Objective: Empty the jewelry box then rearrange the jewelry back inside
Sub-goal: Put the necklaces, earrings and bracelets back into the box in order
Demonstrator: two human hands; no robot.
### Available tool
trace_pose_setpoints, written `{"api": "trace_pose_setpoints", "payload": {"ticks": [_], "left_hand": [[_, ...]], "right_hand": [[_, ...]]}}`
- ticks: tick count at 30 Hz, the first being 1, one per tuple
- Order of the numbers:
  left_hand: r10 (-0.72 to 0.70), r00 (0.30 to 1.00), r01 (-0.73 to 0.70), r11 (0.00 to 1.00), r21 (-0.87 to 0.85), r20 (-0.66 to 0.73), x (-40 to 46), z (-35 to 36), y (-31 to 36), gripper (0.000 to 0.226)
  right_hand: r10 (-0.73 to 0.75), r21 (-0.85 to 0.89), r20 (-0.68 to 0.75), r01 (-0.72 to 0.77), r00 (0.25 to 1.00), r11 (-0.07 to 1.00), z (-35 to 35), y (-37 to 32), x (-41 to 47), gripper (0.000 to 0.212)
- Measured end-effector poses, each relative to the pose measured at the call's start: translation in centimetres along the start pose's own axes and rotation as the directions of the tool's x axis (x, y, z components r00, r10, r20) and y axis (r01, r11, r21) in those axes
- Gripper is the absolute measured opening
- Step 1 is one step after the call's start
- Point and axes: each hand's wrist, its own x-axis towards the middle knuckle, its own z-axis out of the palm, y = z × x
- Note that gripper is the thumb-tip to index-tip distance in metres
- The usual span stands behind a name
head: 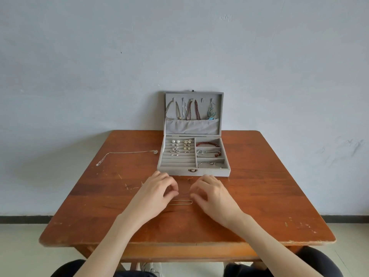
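Note:
A grey jewelry box (207,172) stands open at the back middle of the wooden table (269,196). Several necklaces (189,110) hang in its upright lid. Earrings and rings (179,147) sit in the left slots. Bracelets (208,144) lie in the right compartments. In front of the box, my left hand (157,191) and my right hand (211,193) each pinch a thin gold chain (180,202), which is stretched between them and droops onto the table. A silver necklace (123,154) lies on the table left of the box.
The table stands against a pale wall. Its surface is scratched, with worn front corners. My knees in dark trousers show below the front edge. A dark skirting strip runs along the floor on both sides.

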Motion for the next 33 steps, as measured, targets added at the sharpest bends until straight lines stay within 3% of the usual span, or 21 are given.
{"api": "trace_pose_setpoints", "payload": {"ticks": [5,9,11,15,18,21,24,30,33], "left_hand": [[-0.066,0.989,0.073,0.996,-0.051,0.136,-1.8,-0.2,-0.2,0.018],[-0.115,0.981,0.126,0.990,-0.065,0.157,-2.1,-0.5,-0.3,0.021],[-0.115,0.984,0.119,0.993,-0.022,0.134,-2.1,-0.7,-0.1,0.010],[-0.059,0.984,0.032,0.987,0.159,0.166,-1.7,-0.6,0.5,0.020],[-0.146,0.977,0.152,0.988,-0.023,0.157,-1.4,-1.0,1.3,0.012],[-0.215,0.953,0.270,0.922,-0.278,0.213,-1.0,-1.9,2.3,0.014],[-0.204,0.942,0.304,0.856,-0.418,0.267,-0.4,-2.3,2.9,0.013],[-0.244,0.911,0.403,0.702,-0.588,0.333,1.3,-1.9,2.6,0.007],[-0.268,0.916,0.401,0.666,-0.629,0.300,2.6,-1.5,2.9,0.007]], "right_hand": [[0.000,-0.002,0.054,0.000,0.999,1.000,0.8,-0.7,-1.2,0.010],[0.021,-0.016,0.083,-0.020,0.996,1.000,0.8,-0.6,-0.9,0.013],[0.001,-0.042,0.089,0.003,0.996,0.999,0.9,-0.6,-0.8,0.017],[-0.029,-0.153,0.161,0.053,0.987,0.987,1.1,-0.8,-0.6,0.020],[0.070,0.094,0.155,-0.085,0.985,0.992,0.4,-1.1,-0.5,0.012],[0.256,0.479,0.215,-0.331,0.942,0.813,-1.3,-1.2,-0.2,0.013],[0.308,0.709,0.281,-0.413,0.909,0.571,-2.6,-1.2,0.1,0.020],[0.381,0.855,0.394,-0.486,0.836,0.182,-4.3,0.9,0.5,0.016],[0.374,0.850,0.466,-0.523,0.802,0.062,-5.5,2.2,0.8,0.005]]}}
